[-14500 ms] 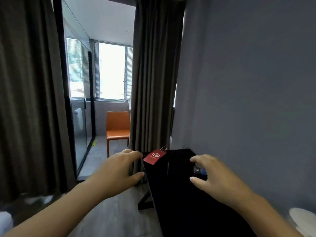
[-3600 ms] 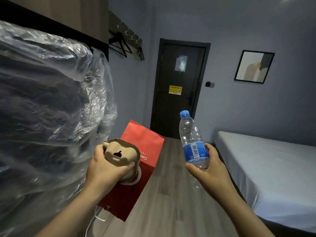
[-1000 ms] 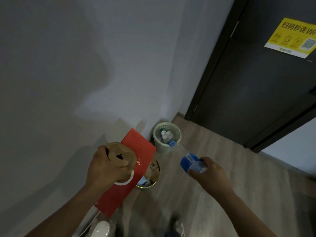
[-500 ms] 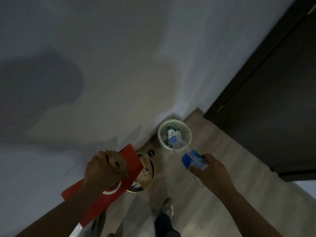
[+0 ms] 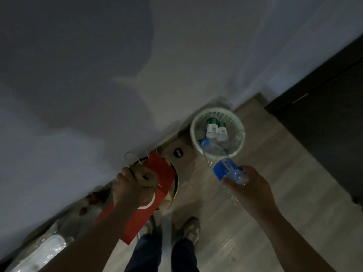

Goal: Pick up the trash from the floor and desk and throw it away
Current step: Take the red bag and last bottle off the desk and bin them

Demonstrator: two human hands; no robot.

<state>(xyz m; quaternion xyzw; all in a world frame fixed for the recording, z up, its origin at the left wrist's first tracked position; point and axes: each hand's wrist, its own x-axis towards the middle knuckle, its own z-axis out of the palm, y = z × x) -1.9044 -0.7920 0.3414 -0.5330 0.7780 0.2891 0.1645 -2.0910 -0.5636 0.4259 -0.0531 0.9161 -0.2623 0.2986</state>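
Head view, looking steeply down.

- Water bottle: tilted cap-first. Its long axis ran from the right hand forward and a little left, toward the white basket.
- Blue cap: showed inside the basket's near rim as seen from above. Whether it touched the rim could not be told. The label and base end lay back at the hand.
- Right grip: closed round the bottle's lower half, thumb and fingers wrapped.
- Basket: stood on the wooden floor against the wall, near the dark door. Green-capped bottles already lay in it.
- Key relation: the opening lay straight ahead of the grip, along the bottle's own axis and close. The right hand was much the nearer of the two.
- Judgement: a short push along that axis, then letting go, should send the bottle in cap-down. The likely slip was the base catching the near rim and tipping out onto the floor.
- Left hand: grip closed on a crumpled brown cup and a red paper bag together. Both were held over a second, darker bin, left of the basket.
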